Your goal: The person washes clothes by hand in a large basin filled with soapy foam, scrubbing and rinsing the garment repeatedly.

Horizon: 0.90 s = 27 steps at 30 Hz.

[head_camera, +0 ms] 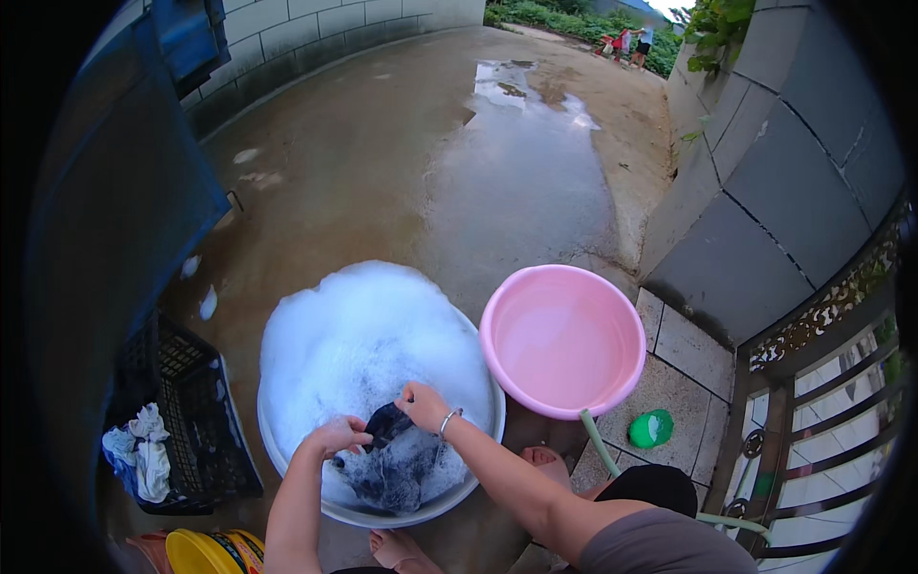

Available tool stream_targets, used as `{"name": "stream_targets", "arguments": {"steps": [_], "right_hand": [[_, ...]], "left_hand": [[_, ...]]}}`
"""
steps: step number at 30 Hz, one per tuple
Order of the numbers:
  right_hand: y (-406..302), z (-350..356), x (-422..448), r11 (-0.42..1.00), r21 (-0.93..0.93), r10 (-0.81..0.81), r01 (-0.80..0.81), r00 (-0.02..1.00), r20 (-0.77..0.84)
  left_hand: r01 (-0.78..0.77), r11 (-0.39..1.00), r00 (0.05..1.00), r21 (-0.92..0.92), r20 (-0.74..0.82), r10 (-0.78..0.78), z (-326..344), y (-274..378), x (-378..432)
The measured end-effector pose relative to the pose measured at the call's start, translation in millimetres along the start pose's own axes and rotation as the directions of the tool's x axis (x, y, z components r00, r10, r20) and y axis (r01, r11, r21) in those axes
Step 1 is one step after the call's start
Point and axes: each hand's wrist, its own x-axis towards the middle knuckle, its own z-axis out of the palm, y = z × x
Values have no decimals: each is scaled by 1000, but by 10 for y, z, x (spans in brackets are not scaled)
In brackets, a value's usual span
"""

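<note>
Between my two hands a dark wet cloth garment point(393, 470) is stretched up out of a large pale basin point(495, 423) heaped with white suds point(366, 323). My left hand point(338, 436) pinches one edge of the fabric at the near left of the foam. On the other side, my right hand point(424, 407), with a bangle on its wrist, grips the cloth's upper corner. The lower part of the garment lies soaked among the suds, and its full shape is hidden. Touching the basin's right side is a pink plastic tub point(563, 337) that holds water.
A green hose point(599, 445) hangs over the pink tub's rim. Near it sits a green plastic bowl point(650, 429). Left stands a black crate point(208, 423) with crumpled cloths point(147, 452), above a yellow bucket point(208, 552). A metal gate point(825, 459) borders the right; far off, a person point(642, 46) stands.
</note>
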Motion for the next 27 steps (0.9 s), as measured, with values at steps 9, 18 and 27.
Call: {"name": "stream_targets", "arguments": {"steps": [9,18,27], "right_hand": [[-283,-105,-159,999,-14,-47,46,999,-20],[114,95,-419,986,72,148,-148,989,7],[642,167,-1247,840,-471,379,-269,912,155]], "left_hand": [[-101,968,929,232,-326,175,10,36,-333],[-106,841,867,530,-365,339,114,737,-419],[108,891,831,441,-532,162,1915,-425,-98]]}}
